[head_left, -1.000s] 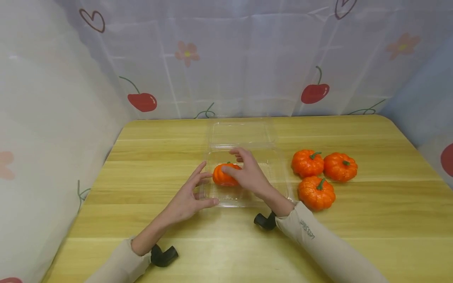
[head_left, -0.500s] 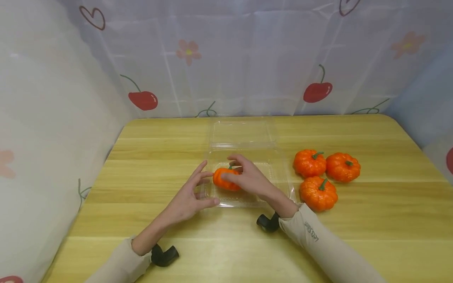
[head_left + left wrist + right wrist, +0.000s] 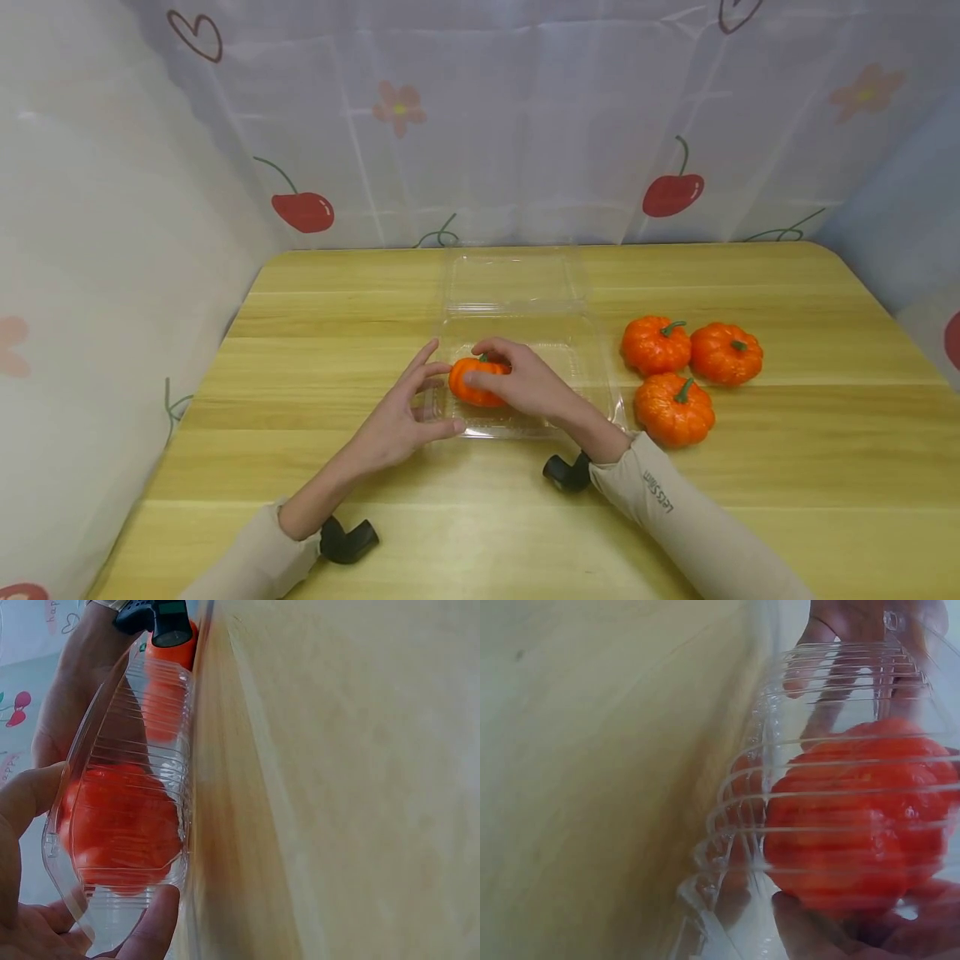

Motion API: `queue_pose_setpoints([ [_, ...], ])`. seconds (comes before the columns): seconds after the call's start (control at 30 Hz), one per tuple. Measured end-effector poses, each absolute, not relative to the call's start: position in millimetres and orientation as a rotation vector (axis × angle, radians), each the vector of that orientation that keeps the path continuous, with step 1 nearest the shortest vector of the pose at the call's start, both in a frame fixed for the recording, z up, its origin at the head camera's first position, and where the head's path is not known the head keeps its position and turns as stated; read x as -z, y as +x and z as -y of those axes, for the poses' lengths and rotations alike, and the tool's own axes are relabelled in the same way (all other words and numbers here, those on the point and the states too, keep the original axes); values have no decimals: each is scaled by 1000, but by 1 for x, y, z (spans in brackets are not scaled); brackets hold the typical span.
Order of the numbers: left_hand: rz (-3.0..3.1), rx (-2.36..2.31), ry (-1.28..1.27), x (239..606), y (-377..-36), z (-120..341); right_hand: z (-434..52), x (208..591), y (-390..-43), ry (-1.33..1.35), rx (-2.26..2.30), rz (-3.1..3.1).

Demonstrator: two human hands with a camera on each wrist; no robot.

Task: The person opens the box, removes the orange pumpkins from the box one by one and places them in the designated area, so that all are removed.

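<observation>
In the head view, an orange pumpkin (image 3: 474, 383) with a short green stem sits in the left part of a clear plastic clamshell container (image 3: 558, 362). My right hand (image 3: 531, 385) grips it from the right, thumb on its near side. At the container's front-left corner my left hand (image 3: 397, 421) rests with fingers spread, thumb touching the front rim and fingers along the left side. Through the ribbed clear wall, the left wrist view shows the pumpkin (image 3: 124, 825). The right wrist view shows the pumpkin (image 3: 862, 817) with right-hand fingers below it.
To the right of the container, three orange pumpkins stand close together: one at the back left (image 3: 654, 346), one at the back right (image 3: 723, 354), one in front (image 3: 673, 410). The container's lid (image 3: 513, 279) lies folded back on the wooden table (image 3: 322, 317), towards a printed curtain (image 3: 510, 125).
The pumpkin in the container has shifted slightly towards me, and its stem has turned a little. My right hand has moved nearer with it. The left hand has stayed in place.
</observation>
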State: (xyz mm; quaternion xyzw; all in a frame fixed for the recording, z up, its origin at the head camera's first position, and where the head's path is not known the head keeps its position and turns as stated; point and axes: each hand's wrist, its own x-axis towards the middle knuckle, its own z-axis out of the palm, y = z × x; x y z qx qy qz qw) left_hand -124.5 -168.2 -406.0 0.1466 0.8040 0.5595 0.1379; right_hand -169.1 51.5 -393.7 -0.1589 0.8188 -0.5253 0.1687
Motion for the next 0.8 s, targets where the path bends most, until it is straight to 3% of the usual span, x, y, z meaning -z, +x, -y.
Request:
queue_pose_setpoints([
  [0.8, -2365, -1592, 430, 406, -123, 167, -50, 390, -163, -382, 1665, -2384],
])
